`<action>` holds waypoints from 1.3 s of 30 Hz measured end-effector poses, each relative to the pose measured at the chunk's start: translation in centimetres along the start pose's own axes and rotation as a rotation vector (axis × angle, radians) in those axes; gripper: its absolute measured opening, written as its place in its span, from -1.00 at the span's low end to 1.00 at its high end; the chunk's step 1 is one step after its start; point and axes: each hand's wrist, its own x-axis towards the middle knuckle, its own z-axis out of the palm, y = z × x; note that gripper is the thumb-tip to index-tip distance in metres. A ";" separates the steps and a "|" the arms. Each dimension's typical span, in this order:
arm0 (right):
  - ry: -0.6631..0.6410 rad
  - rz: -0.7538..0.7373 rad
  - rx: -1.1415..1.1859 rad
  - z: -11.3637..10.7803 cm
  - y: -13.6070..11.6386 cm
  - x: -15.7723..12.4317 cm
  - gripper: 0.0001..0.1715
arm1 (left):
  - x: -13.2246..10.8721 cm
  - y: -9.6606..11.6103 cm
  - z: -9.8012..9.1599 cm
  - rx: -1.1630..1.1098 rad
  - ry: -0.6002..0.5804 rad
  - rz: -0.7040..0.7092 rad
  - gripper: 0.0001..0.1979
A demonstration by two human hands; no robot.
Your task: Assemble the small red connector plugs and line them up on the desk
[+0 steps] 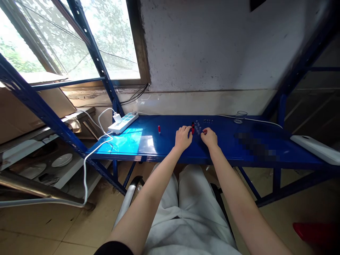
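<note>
My left hand rests over the blue table with its fingers apart. Its thumb and index finger are right beside some small red and black pieces; whether they touch is too small to tell. To the right, my right hand is curled with thumb and fingers together, and what they may pinch is hidden. Between the hands lies a cluster of small clear pieces. Behind my right hand is a short row of tiny clear pieces. A small red-topped tube with a pale lower end stands apart on the left.
On the blue table, a white power strip with a plugged-in cable lies at the left. A clear glass stands at the back right. A blurred dark patch and a white device are farther right. Blue posts frame both sides.
</note>
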 end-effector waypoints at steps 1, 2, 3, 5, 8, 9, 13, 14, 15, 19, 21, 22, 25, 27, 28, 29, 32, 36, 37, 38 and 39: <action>-0.015 -0.006 -0.029 0.0 -0.1 0.0 -0.78 | 0.0 0.1 0.1 0.049 -0.037 0.022 -0.65; -0.028 -0.014 -0.053 0.0 -0.1 0.0 -0.79 | 0.0 0.2 0.3 0.093 -0.073 0.043 -0.60; -0.042 -0.024 -0.075 0.0 -0.2 -0.1 -0.79 | 0.0 0.2 0.4 0.129 -0.105 0.060 -0.57; -0.058 -0.044 -0.108 0.1 -0.2 -0.1 -0.78 | 0.0 0.1 0.8 0.177 -0.163 0.085 -0.52; -0.076 -0.066 -0.140 0.1 -0.3 -0.2 -0.74 | 0.0 -0.1 1.3 0.209 -0.233 0.087 -0.49; -0.082 -0.069 -0.146 0.1 -0.3 -0.2 -0.73 | 0.0 -0.2 1.4 0.216 -0.252 0.079 -0.49; -0.087 -0.071 -0.171 0.0 -0.3 -0.2 -0.70 | 0.1 -0.4 1.6 0.228 -0.295 0.054 -0.53; -0.087 -0.072 -0.177 0.1 -0.3 -0.2 -0.70 | 0.2 -0.4 1.6 0.228 -0.289 0.056 -0.54; -0.088 -0.074 -0.184 0.1 -0.3 -0.2 -0.69 | 0.2 -0.4 1.6 0.225 -0.276 0.056 -0.56; -0.099 -0.089 -0.213 0.4 -0.1 0.1 -0.64 | 0.5 -0.4 1.3 0.199 -0.231 0.025 -0.61; -0.109 -0.091 -0.230 0.6 -0.1 0.2 -0.62 | 0.6 -0.5 1.2 0.187 -0.218 0.005 -0.65; -0.114 -0.089 -0.237 0.6 -0.1 0.3 -0.62 | 0.6 -0.5 1.2 0.183 -0.215 -0.006 -0.67; -0.123 -0.082 -0.252 0.7 -0.1 0.4 -0.62 | 0.7 -0.6 1.2 0.163 -0.221 -0.044 -0.73; -0.123 -0.081 -0.257 0.7 -0.2 0.4 -0.63 | 0.7 -0.6 1.2 0.140 -0.226 -0.061 -0.76; -0.123 -0.082 -0.257 0.6 -0.3 0.4 -0.63 | 0.7 -0.5 1.2 0.127 -0.226 -0.068 -0.77; -0.123 -0.082 -0.256 0.6 -0.3 0.4 -0.64 | 0.7 -0.5 1.2 0.116 -0.222 -0.074 -0.78; -0.124 -0.084 -0.254 0.5 -0.5 0.4 -0.64 | 0.6 -0.5 1.1 0.092 -0.206 -0.082 -0.81; -0.123 -0.084 -0.252 0.5 -0.5 0.3 -0.65 | 0.5 -0.5 1.2 0.070 -0.185 -0.086 -0.85; -0.121 -0.083 -0.250 0.5 -0.5 0.3 -0.65 | 0.5 -0.6 1.2 0.059 -0.177 -0.090 -0.86; -0.120 -0.083 -0.247 0.5 -0.5 0.3 -0.66 | 0.5 -0.6 1.2 0.043 -0.165 -0.092 -0.86; -0.119 -0.083 -0.244 0.5 -0.6 0.3 -0.66 | 0.4 -0.7 1.2 0.022 -0.151 -0.093 -0.86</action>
